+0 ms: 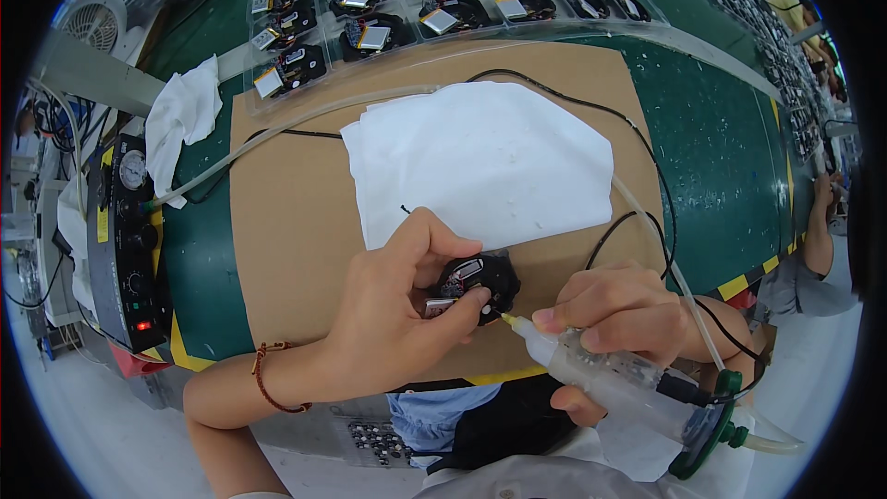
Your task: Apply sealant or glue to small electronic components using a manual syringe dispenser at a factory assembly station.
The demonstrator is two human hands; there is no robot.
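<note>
Clear dispensing syringe [637, 395], green end cap [707, 439] at its rear, sits nearest my cam, gripped in the R hand [628, 314]. Its yellow nozzle [508, 319] is at the lower edge of a black circuit module [500, 273]; can't tell from here if it's touching. L hand [393, 305] pinches that module btwn thumb & index finger, over the cardboard sheet [286, 268]. White cloth [480, 166] lies just beyond. On the green counter [711, 166] I've got a black dispenser controller [120, 240] to the L, & a clear tray [480, 35] w/ similar modules at back.
</note>
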